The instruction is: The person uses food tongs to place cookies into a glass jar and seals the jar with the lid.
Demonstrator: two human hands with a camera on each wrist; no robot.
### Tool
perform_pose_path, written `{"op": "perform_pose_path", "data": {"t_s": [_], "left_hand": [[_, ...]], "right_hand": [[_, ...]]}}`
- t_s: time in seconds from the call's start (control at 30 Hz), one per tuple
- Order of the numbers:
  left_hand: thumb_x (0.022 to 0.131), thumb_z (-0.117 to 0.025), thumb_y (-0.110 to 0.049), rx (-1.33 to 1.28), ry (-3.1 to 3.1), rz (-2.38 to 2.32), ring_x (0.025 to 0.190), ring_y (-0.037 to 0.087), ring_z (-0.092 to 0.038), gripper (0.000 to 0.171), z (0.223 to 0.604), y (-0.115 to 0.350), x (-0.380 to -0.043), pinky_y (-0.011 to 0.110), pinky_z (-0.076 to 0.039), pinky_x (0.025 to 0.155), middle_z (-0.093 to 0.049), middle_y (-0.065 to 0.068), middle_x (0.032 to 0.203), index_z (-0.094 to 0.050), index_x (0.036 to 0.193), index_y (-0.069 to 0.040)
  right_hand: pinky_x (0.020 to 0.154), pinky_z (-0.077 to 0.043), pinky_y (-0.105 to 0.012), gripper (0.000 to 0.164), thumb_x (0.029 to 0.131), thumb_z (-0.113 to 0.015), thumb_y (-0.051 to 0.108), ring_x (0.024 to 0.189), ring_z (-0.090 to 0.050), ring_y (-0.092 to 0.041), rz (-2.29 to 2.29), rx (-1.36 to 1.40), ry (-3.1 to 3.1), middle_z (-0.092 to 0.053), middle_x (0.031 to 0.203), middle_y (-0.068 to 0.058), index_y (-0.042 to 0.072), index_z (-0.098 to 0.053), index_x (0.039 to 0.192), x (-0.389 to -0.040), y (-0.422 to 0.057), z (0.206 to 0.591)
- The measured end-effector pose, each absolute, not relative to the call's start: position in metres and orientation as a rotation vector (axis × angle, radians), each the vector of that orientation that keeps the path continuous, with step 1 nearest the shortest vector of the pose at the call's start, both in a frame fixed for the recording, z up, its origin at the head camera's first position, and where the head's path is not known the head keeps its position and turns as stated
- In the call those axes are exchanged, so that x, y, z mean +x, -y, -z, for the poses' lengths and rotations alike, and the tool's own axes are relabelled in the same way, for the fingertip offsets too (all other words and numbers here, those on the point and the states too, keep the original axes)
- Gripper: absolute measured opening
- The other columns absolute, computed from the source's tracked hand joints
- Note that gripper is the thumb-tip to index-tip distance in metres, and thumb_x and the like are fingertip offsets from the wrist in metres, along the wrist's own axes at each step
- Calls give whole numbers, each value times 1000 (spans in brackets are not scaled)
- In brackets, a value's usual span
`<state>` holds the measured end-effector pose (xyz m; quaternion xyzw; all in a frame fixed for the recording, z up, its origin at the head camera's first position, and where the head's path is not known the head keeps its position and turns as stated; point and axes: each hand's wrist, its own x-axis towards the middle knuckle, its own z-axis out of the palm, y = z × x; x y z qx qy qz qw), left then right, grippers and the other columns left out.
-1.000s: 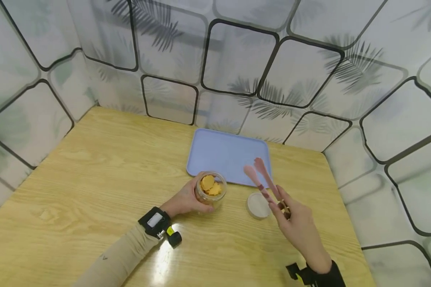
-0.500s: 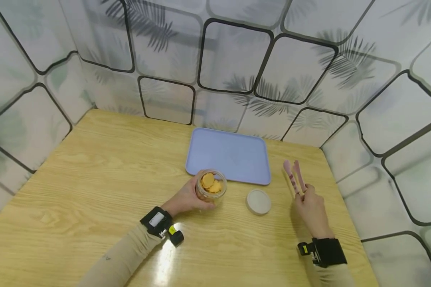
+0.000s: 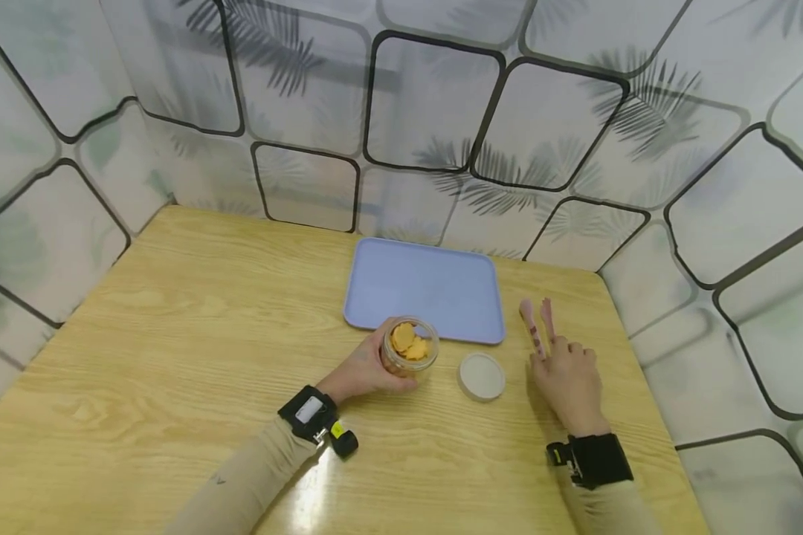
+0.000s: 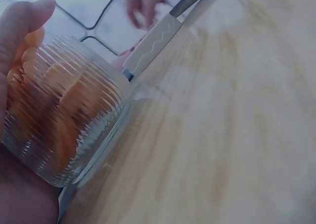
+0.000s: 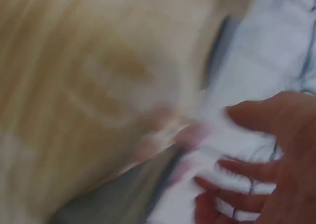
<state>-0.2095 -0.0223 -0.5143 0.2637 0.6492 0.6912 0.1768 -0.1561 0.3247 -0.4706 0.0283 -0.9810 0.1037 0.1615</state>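
Observation:
In the head view my left hand [image 3: 368, 369] grips a clear glass jar [image 3: 420, 369] holding yellow-orange crisp-like pieces [image 3: 404, 338]. The left wrist view shows the ribbed side of this jar [image 4: 94, 110] tipped across the frame, fingers and thumb around it. Over on the right lie pink tongs [image 3: 531, 327], arms spread and tips pointing away from me. My right hand [image 3: 571, 383] is low over their near end, which it hides. Its loose fingers have nothing between them in the right wrist view. Between the jar and that hand lies a round white lid [image 3: 482, 377].
A blue rectangular tray [image 3: 421, 286] lies behind the jar and lid, near the back of the wooden table [image 3: 207, 312]. Patterned pale curtains [image 3: 435, 96] stand along the back and both sides.
My right hand has carried the tongs from above the lid rightward and down to the table, then let go of them. Just now my left hand has moved slightly right with the jar.

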Motion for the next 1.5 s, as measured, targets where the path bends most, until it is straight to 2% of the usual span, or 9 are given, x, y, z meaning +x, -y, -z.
{"op": "perform_pose_path", "data": {"t_s": [0.17,0.27,0.37,0.57,0.7,0.8,0.9,1.1,1.5], "left_hand": [[69,-91,1,782,-1846,-1949,130,21,-51,93,514,12,-219,42,-39,115,-55,10,140,-45,146,-25],[71,-91,-2,793,-1852,-1933,131,21,-50,93,515,3,-225,44,-39,115,-53,12,144,-44,147,-27],[71,-91,-1,796,-1826,-1939,132,21,-49,93,515,-7,-227,43,-37,116,-49,16,147,-43,147,-26],[70,-90,3,816,-1783,-1962,132,22,-49,95,516,-15,-227,42,-37,116,-48,21,148,-43,149,-23],[71,-90,1,818,-1802,-1946,130,21,-50,93,516,-12,-228,43,-38,115,-51,18,145,-44,147,-25],[71,-90,1,827,-1797,-1935,130,21,-50,93,517,-11,-228,42,-38,115,-51,16,144,-44,148,-24],[71,-89,2,837,-1780,-1937,130,21,-50,93,517,-11,-228,41,-39,115,-52,13,144,-44,148,-24],[72,-88,4,852,-1756,-1939,127,22,-50,95,517,-9,-228,37,-44,109,-51,11,141,-39,150,-21],[71,-86,3,774,-1765,-1924,126,25,-50,97,519,-9,-228,37,-43,108,-50,14,140,-35,152,-12]], "right_hand": [[83,-50,-57,60,85,-80,37,92,-61,-45,-264,515,2675,-66,105,-29,-5,-64,124,-157,-277,467],[82,-53,-56,77,84,-79,48,104,-61,-46,-294,519,2901,-61,128,-26,5,-55,143,-154,-259,466],[75,-54,-52,81,85,-77,44,109,-58,-45,-377,458,3099,-53,141,-24,10,-47,152,-153,-257,468],[71,-52,-44,72,80,-78,28,105,-58,-34,-664,558,2900,-59,133,-20,9,-54,145,-163,-264,439],[102,-34,-73,68,73,-78,23,113,-56,-40,-590,740,2709,-61,132,-16,13,-61,138,-172,-260,407],[103,-12,-86,67,72,-77,26,115,-54,-42,-493,754,2717,-61,134,-14,17,-62,137,-175,-259,393],[98,-25,-82,68,75,-76,26,118,-54,-38,-500,746,2739,-59,136,-14,18,-59,141,-177,-256,387],[88,-53,-53,70,83,-76,25,125,-55,-34,-602,965,2754,-54,143,-13,18,-52,149,-181,-230,387],[87,-55,-50,70,80,-72,28,127,-53,-36,-588,1230,2779,-55,143,-15,14,-55,146,-193,-202,389]]}}
